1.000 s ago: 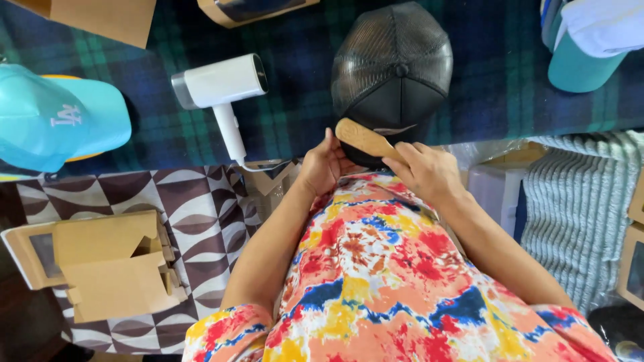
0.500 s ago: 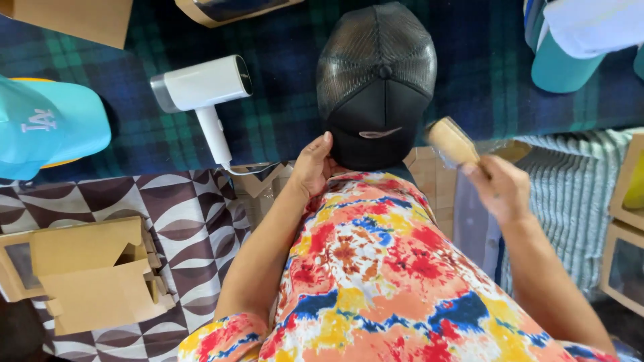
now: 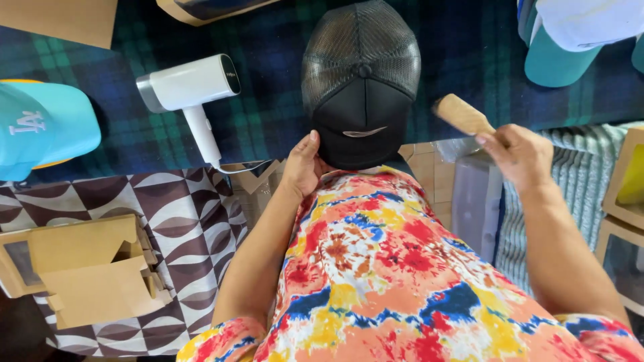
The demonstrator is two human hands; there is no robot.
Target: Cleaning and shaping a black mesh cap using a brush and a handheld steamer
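A black cap [image 3: 361, 80] with a mesh back lies on the dark plaid cloth [image 3: 268, 100] right in front of me. My left hand [image 3: 303, 166] grips its brim at the near left edge. Off to the right of the cap, my right hand [image 3: 518, 155] holds a wooden brush [image 3: 461, 114] by its handle, lifted and apart from the cap. My tie-dye shirt [image 3: 376, 281] hides the table edge below.
A white hair dryer [image 3: 191, 94] lies left of the cap, a turquoise cap [image 3: 40, 127] further left. Folded cardboard boxes [image 3: 87, 268] sit on a patterned cloth at lower left. Teal caps [image 3: 570, 47] are at upper right, striped fabric [image 3: 590, 194] and box frames at right.
My right hand has carried the wooden brush off the cap's brim and out to the right. My left hand has stayed on the brim.
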